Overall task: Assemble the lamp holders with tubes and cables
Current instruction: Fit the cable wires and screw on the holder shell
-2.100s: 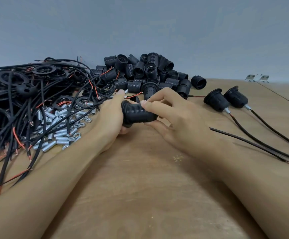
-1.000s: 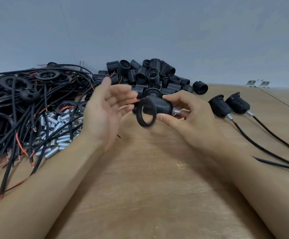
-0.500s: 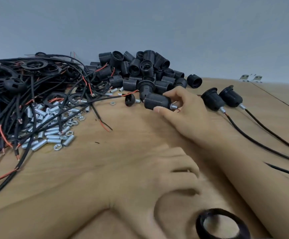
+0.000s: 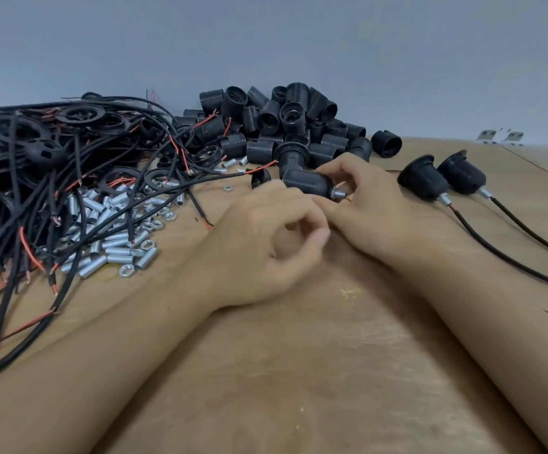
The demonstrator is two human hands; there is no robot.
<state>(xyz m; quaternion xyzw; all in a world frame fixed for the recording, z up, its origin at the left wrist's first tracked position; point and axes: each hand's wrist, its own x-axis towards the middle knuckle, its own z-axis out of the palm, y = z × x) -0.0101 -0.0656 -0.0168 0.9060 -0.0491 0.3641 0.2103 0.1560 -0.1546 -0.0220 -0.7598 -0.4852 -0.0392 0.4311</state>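
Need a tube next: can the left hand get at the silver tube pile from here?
Probably yes: the left hand holds nothing, and bare table lies between it and the tubes. Loose cables cross part of the pile.

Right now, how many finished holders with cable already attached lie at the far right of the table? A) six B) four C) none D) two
D: two finished holders lie side by side right of the right hand, each with a metal tube and a black cable trailing off.
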